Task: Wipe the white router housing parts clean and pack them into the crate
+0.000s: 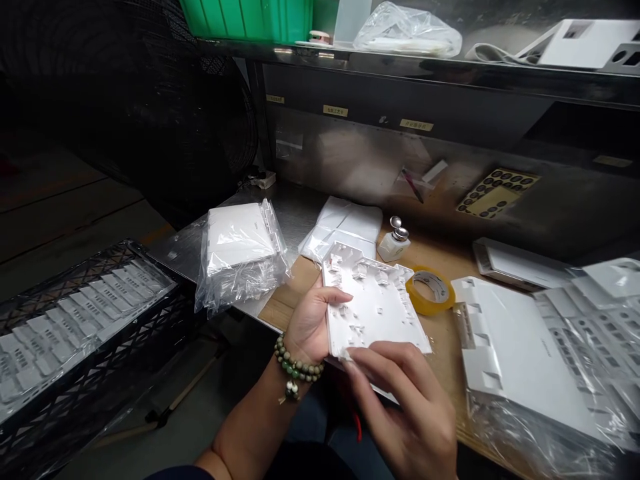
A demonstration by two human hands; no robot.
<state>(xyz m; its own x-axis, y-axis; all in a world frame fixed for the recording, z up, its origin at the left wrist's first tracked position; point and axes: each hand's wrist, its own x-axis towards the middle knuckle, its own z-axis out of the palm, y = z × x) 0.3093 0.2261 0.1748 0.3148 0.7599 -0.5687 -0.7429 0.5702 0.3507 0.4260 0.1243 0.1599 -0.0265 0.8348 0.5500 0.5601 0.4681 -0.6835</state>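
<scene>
Dim light lay over the metal workbench (295, 200), where a cardboard sheet (283, 297) covered the part beneath and beyond the grip. From where I stood, the person's left hand (310, 323) was closed on the left edge of a white plastic cover (370, 303), the thumb pressed over its inner face. Posts and clips on that face were turned up, and the cover was held tilted over the near edge of the bench. At the cover's near left corner, the right hand (407, 400) had its thumb and forefinger drawn together; I could not tell whether they pinched the rim or some small piece. A beaded bracelet (297, 368) circled the left wrist, just below the grip.

Beyond the grip lay a pile of clear bags (345, 220), with a pump bottle (394, 247) to the right of them. Just past the cover's right edge rested a roll of yellow tape (431, 308). Further right of the grip, a white panel (520, 353) lay on plastic wrap, beside bagged white parts (607, 333). Left of the grip stood a bagged stack of white panels (240, 237), and lower, farther left, a black crate (95, 387) held a row of wrapped white pieces (85, 307). High above the grip, a shelf (425, 65) carried a green bin (255, 20).
</scene>
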